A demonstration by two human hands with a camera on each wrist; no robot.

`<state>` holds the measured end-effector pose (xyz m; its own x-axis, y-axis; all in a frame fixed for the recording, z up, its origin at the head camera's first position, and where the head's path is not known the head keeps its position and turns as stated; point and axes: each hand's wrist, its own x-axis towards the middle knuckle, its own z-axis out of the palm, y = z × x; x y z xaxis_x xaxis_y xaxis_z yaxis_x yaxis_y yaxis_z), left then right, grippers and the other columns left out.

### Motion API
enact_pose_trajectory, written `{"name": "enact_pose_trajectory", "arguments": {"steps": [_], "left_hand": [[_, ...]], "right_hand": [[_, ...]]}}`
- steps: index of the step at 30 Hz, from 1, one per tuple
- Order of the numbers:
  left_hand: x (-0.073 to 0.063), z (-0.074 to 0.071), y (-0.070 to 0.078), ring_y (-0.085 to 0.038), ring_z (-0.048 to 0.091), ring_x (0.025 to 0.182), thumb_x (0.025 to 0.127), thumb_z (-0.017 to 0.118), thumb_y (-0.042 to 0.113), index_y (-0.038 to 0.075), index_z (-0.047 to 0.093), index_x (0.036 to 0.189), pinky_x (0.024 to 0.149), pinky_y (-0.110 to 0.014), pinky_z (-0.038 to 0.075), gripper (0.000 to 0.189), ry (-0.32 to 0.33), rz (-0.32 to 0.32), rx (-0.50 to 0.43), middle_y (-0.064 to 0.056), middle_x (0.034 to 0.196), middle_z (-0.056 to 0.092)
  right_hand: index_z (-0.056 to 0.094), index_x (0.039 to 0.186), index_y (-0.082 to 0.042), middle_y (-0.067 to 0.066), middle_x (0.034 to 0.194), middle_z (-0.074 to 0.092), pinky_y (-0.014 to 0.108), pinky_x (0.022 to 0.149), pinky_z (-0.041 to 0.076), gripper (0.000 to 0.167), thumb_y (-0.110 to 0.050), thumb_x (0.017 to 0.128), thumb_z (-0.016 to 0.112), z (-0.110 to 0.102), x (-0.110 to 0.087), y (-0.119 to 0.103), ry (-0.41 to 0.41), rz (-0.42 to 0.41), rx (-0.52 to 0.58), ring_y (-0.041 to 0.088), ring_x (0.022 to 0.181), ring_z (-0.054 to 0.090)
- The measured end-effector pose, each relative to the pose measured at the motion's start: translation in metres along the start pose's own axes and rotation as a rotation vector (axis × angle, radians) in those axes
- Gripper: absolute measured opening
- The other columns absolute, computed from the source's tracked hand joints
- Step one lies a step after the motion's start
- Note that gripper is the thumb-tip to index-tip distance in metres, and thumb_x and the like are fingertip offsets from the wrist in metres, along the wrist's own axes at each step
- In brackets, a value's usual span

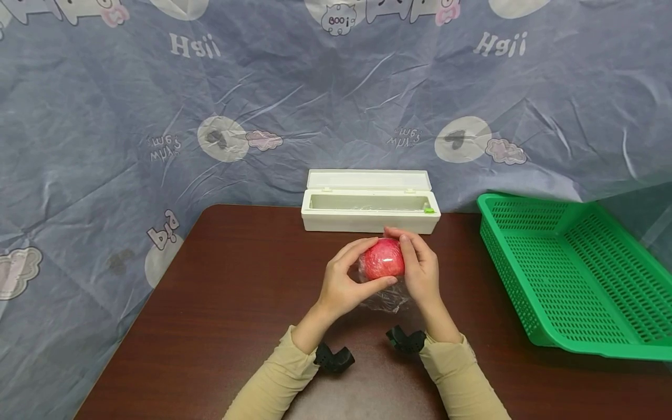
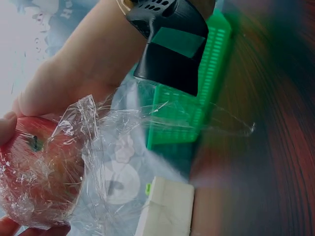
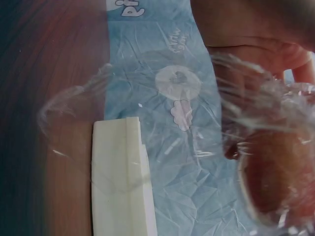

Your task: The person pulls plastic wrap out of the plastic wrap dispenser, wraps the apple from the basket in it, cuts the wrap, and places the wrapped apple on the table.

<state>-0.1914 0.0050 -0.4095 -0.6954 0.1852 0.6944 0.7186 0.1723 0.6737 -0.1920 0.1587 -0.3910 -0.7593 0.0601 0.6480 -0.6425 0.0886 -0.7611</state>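
A red apple [image 1: 384,258] is held up above the table between both hands, with clear plastic wrap [image 1: 387,300] around it. From the left, the left hand [image 1: 340,287] grips it, fingers over the top and thumb along the underside. On the other side the right hand [image 1: 422,273] curls its fingers against the apple. In the left wrist view the apple [image 2: 42,172] shows its stem hollow under crinkled film. A loose end of wrap [image 2: 106,152] trails off it there. The right wrist view also shows this thin loose film hanging below the apple [image 3: 278,177].
Behind the hands stands a white wrap dispenser box [image 1: 367,221], its lid [image 1: 367,179] raised and a small green piece at its right end. A green perforated basket [image 1: 546,338] sits at the right. A printed grey-blue cloth [image 1: 336,128] hangs behind the dark brown table [image 1: 236,303].
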Motion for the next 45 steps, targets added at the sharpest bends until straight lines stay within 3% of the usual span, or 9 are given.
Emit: {"name": "enact_pose_trajectory", "arguments": {"steps": [9, 12, 16, 20, 23, 30, 35, 41, 45], "left_hand": [[0.006, -0.009, 0.037, -0.024, 0.058, 0.106, 0.061, 0.085, 0.0, -0.007, 0.059, 0.117, 0.075, -0.033, 0.054, 0.061, 0.016, 0.038, -0.086, -0.021, 0.116, 0.06], [0.006, -0.01, 0.038, -0.025, 0.059, 0.105, 0.061, 0.084, -0.001, -0.008, 0.06, 0.116, 0.075, -0.031, 0.054, 0.061, 0.015, 0.044, -0.091, -0.022, 0.115, 0.06], [0.004, -0.005, 0.025, -0.023, 0.059, 0.106, 0.061, 0.086, 0.003, -0.004, 0.061, 0.118, 0.076, -0.028, 0.053, 0.063, 0.016, 0.047, -0.089, -0.017, 0.117, 0.061], [0.0, 0.001, 0.009, -0.019, 0.058, 0.107, 0.06, 0.088, 0.009, 0.001, 0.061, 0.121, 0.076, -0.026, 0.053, 0.068, 0.009, 0.024, -0.084, -0.011, 0.119, 0.061], [-0.002, 0.002, 0.006, -0.017, 0.058, 0.106, 0.061, 0.088, 0.011, 0.004, 0.061, 0.123, 0.075, -0.026, 0.053, 0.068, 0.005, 0.012, -0.095, -0.008, 0.12, 0.061], [-0.002, 0.002, 0.003, -0.015, 0.06, 0.099, 0.062, 0.088, 0.012, 0.007, 0.06, 0.124, 0.071, -0.025, 0.053, 0.068, -0.026, -0.011, -0.099, -0.005, 0.118, 0.062], [0.002, -0.004, 0.001, -0.013, 0.06, 0.1, 0.063, 0.088, 0.019, 0.008, 0.057, 0.127, 0.078, -0.022, 0.051, 0.072, -0.11, 0.026, -0.019, -0.004, 0.12, 0.062], [0.005, -0.016, -0.003, -0.012, 0.047, 0.124, 0.064, 0.088, 0.029, 0.013, 0.053, 0.134, 0.096, -0.028, 0.042, 0.08, -0.236, 0.071, 0.052, -0.004, 0.137, 0.05], [0.007, -0.021, -0.003, -0.01, 0.04, 0.129, 0.062, 0.088, 0.034, 0.017, 0.05, 0.136, 0.1, -0.03, 0.039, 0.086, -0.287, 0.091, 0.072, -0.004, 0.143, 0.043]], "right_hand": [[0.06, 0.112, 0.01, 0.004, 0.112, 0.065, 0.025, 0.081, 0.051, 0.044, -0.023, 0.102, 0.032, -0.003, -0.002, 0.004, -0.065, 0.073, 0.107, 0.016, 0.103, 0.059], [0.059, 0.113, 0.011, 0.002, 0.111, 0.065, 0.025, 0.079, 0.052, 0.048, -0.024, 0.103, 0.028, -0.003, -0.004, 0.005, -0.067, 0.092, 0.117, 0.017, 0.101, 0.059], [0.059, 0.111, 0.012, -0.001, 0.107, 0.066, 0.024, 0.073, 0.053, 0.053, -0.028, 0.103, 0.025, -0.001, -0.005, 0.004, -0.031, 0.11, 0.1, 0.016, 0.094, 0.061], [0.063, 0.107, 0.012, 0.005, 0.103, 0.068, 0.022, 0.068, 0.053, 0.057, -0.029, 0.103, 0.023, 0.001, -0.005, 0.004, 0.026, 0.091, 0.057, 0.014, 0.086, 0.062], [0.065, 0.103, 0.012, 0.008, 0.101, 0.069, 0.021, 0.066, 0.053, 0.058, -0.027, 0.103, 0.022, 0.002, -0.005, 0.003, 0.054, 0.07, 0.029, 0.012, 0.083, 0.063], [0.068, 0.099, 0.01, -0.001, 0.094, 0.07, 0.02, 0.063, 0.052, 0.058, -0.025, 0.103, 0.022, -0.001, -0.002, 0.003, 0.053, 0.061, -0.008, 0.01, 0.08, 0.064], [0.068, 0.098, 0.009, 0.008, 0.094, 0.07, 0.02, 0.064, 0.052, 0.059, -0.026, 0.103, 0.022, -0.005, 0.0, 0.004, 0.031, 0.066, -0.03, 0.01, 0.08, 0.064], [0.069, 0.098, 0.009, 0.021, 0.095, 0.068, 0.02, 0.067, 0.052, 0.061, -0.028, 0.103, 0.02, -0.007, 0.0, 0.004, 0.023, 0.098, -0.05, 0.009, 0.083, 0.064], [0.07, 0.099, 0.006, 0.024, 0.096, 0.067, 0.018, 0.067, 0.051, 0.058, -0.026, 0.103, 0.021, -0.007, 0.0, 0.004, 0.023, 0.123, -0.111, 0.006, 0.083, 0.063]]}}
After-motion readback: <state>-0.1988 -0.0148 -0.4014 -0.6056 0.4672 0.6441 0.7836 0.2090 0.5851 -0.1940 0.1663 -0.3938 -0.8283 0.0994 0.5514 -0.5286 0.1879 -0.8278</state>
